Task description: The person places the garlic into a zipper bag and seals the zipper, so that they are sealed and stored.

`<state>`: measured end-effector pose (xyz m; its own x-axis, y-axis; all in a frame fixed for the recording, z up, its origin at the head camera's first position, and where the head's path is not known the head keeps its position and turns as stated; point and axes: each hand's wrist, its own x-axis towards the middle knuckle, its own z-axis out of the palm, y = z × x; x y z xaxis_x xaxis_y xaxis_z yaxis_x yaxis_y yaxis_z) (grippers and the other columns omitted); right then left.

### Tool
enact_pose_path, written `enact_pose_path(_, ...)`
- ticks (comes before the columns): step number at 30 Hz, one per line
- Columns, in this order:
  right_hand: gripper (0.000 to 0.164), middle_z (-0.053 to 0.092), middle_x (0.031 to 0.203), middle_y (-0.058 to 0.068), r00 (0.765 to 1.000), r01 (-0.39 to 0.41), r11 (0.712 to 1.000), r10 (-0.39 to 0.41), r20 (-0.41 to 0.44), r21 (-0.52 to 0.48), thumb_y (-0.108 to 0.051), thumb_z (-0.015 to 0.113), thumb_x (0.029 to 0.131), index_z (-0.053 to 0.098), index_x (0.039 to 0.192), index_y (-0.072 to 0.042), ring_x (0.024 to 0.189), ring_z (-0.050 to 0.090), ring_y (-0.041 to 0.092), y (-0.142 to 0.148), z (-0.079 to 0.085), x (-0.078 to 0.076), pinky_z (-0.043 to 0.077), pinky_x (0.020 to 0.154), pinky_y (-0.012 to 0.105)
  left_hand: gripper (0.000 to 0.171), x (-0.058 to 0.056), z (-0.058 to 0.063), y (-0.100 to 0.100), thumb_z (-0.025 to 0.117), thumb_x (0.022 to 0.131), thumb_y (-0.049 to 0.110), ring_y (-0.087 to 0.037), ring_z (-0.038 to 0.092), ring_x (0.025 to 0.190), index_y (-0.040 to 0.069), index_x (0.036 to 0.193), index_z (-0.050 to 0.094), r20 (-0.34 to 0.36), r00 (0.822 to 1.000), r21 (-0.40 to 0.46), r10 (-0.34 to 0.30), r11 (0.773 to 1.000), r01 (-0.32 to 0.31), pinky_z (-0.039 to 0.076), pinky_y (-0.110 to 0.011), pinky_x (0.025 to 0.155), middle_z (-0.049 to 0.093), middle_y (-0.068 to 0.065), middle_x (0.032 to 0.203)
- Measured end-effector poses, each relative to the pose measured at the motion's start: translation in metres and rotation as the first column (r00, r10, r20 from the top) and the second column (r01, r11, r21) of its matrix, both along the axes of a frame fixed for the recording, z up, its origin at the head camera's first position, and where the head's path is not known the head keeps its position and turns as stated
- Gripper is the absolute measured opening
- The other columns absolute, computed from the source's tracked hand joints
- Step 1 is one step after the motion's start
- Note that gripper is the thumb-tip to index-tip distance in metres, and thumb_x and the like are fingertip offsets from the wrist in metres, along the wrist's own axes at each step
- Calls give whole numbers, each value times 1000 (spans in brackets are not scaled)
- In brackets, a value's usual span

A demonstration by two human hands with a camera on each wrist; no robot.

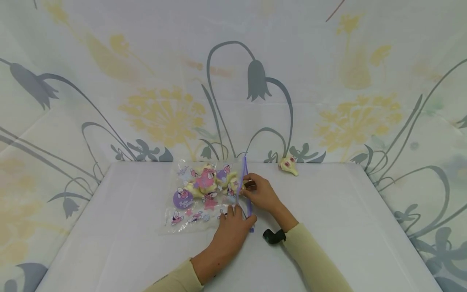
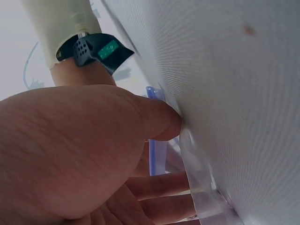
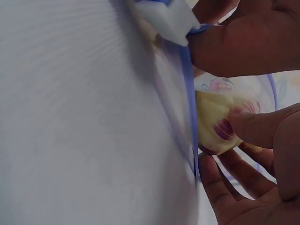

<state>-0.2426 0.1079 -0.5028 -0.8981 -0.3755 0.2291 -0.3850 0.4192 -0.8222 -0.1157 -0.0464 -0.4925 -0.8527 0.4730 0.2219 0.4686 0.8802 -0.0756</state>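
Note:
A clear zip bag [image 1: 168, 219] printed with pink and purple cartoon figures lies flat, its purple zip edge [image 1: 249, 207] to the right. Cream bulb-shaped pieces [image 1: 193, 190] show through the plastic. My left hand [image 1: 231, 229] holds the bag's near corner by the zip, thumb at the edge, where a white slider [image 3: 176, 23] shows in the right wrist view. At the parted mouth, my right hand [image 1: 263, 195] pinches a cream piece with purple-red streaks [image 3: 213, 119] between thumb and fingers, partly within the bag.
Another cream bulb-shaped piece with reddish marks [image 1: 289, 165] lies at the table's back edge, right of the bag. A floral cloth [image 1: 233, 121] rises behind the white table [image 1: 127, 251]. A dark wrist device [image 1: 273, 236] sits at the right sleeve.

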Motion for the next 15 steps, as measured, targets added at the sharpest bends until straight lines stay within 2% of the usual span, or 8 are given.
enact_pose_path(7,31,66,124,23,999,-19,1000,20,37,-13,6,73,93,60,121,2,111,71,40,-5,-1,-10,58,99,49,24,-1,-4,0,69,101,10,-43,67,118,26,117,61,-31,1000,-1,0,1000,0,61,-56,84,64,-25,125)
enact_pose_path(15,29,69,121,24,998,-4,999,7,69,-39,5,75,90,64,117,4,110,72,41,-13,-1,-23,58,97,49,23,-1,-3,-1,67,101,9,-43,66,118,24,117,59,-31,999,6,-8,1000,8,60,-56,85,63,-25,124)
